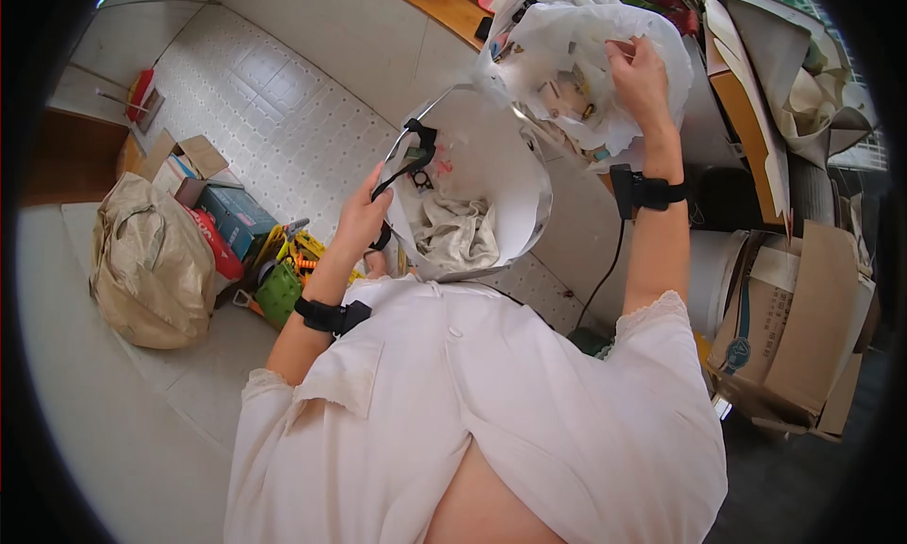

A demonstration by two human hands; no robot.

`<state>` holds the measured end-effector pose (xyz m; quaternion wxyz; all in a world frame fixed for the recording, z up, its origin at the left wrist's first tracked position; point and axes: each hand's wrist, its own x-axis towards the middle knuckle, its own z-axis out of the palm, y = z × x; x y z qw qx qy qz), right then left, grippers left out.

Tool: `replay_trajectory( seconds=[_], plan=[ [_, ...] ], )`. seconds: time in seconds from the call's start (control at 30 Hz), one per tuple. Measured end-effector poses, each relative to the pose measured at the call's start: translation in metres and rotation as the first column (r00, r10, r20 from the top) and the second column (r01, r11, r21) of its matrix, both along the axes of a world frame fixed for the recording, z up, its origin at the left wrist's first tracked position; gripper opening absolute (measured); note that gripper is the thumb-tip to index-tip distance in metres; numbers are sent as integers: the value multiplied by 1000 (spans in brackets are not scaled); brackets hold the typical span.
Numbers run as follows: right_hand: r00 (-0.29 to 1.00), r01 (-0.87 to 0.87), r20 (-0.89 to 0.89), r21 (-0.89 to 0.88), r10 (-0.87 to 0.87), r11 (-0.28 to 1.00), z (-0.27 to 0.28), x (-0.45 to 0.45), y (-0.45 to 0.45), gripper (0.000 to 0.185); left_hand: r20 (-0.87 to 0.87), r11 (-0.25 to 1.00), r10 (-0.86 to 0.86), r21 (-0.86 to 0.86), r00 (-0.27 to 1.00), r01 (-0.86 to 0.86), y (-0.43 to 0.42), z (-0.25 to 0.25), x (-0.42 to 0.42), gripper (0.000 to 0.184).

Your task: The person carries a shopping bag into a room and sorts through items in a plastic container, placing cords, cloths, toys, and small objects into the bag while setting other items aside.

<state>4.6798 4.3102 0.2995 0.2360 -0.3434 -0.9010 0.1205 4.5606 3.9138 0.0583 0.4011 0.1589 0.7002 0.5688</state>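
My left hand (pixel 364 212) is closed on the rim of a white bag (pixel 524 180), with a black strap beside the fingers. Inside that bag lie a crumpled grey-white cloth (pixel 457 234) and some small dark and pink items. Up and to the right, my right hand (pixel 640 76) has its fingers pinched together over a translucent plastic bag (pixel 605 34); whatever is between the fingertips is too small to make out. Several small items show through and inside the plastic bag, among them a brownish piece (pixel 565 95). Both wrists wear black bands.
On the left are a tan bag (pixel 151 261), a teal box (pixel 236 220) and a green basket (pixel 280 294) with yellow tools. Cardboard boxes (pixel 803 327) stand at the right, below a grey bag (pixel 812 91). A dark cable runs down the cabinet.
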Motion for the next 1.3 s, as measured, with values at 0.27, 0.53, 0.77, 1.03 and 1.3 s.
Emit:
replay_trajectory(
  seconds=[0.27,0.53,0.77,1.03,1.3],
  plan=[
    [977,-201,-115,-186,182,962,-4,9,-23,31,209,993,114,-18,971,-113,-1,-1,-7,54],
    [886,-348,-255,188,387,919,32,18,-57,28,246,990,142,-14,959,-143,4,-4,-15,53],
    [870,-490,-122,-121,477,863,-14,11,-122,20,300,985,166,-8,939,-172,5,15,-20,50],
    [338,-317,683,-565,648,762,-218,-41,-131,79,230,992,130,-20,965,-128,-3,39,-13,50],
    [230,-307,449,-809,863,502,-284,-43,-191,56,157,987,159,9,975,-163,-25,18,-10,50]
  ],
)
